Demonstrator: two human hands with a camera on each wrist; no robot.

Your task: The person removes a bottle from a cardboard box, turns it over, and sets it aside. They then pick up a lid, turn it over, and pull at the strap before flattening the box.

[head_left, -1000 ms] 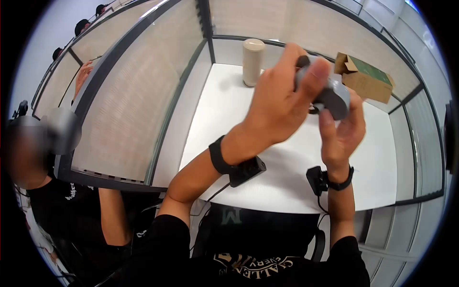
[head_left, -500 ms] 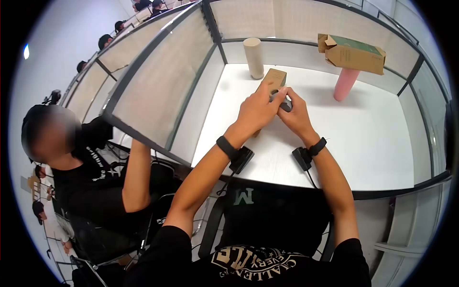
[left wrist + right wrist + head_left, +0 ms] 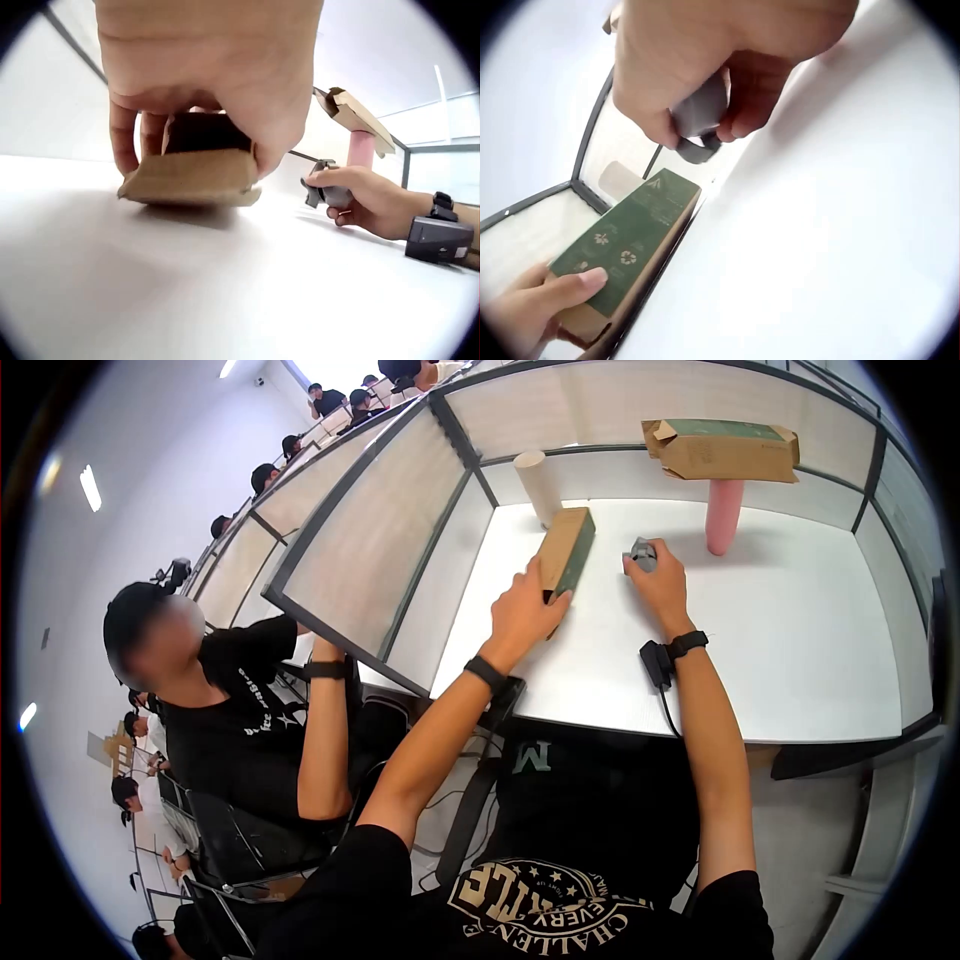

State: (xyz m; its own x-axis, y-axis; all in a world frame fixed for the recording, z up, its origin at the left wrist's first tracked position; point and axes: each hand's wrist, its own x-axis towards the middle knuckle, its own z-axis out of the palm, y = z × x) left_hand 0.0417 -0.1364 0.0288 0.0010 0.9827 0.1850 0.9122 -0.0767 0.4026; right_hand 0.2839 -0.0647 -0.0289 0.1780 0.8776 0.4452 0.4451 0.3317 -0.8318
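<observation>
My left hand grips the near end of a long cardboard box, brown and green, lying on the white table. In the left wrist view the near end of this box is open, with fingers on one side and the thumb on the other. My right hand holds a small grey object a little above the table, to the right of the box. The right wrist view shows thumb and fingers pinching the grey object, which has a dark curved part at its tip.
A beige cylinder stands at the back left. At the back right a second cardboard box lies across the top of a pink cylinder. Framed panels enclose the table, and a person sits beyond the left one.
The hands have come down from in front of the camera and moved apart. The left now grips the box on the table, while the right has carried the grey object away to the right.
</observation>
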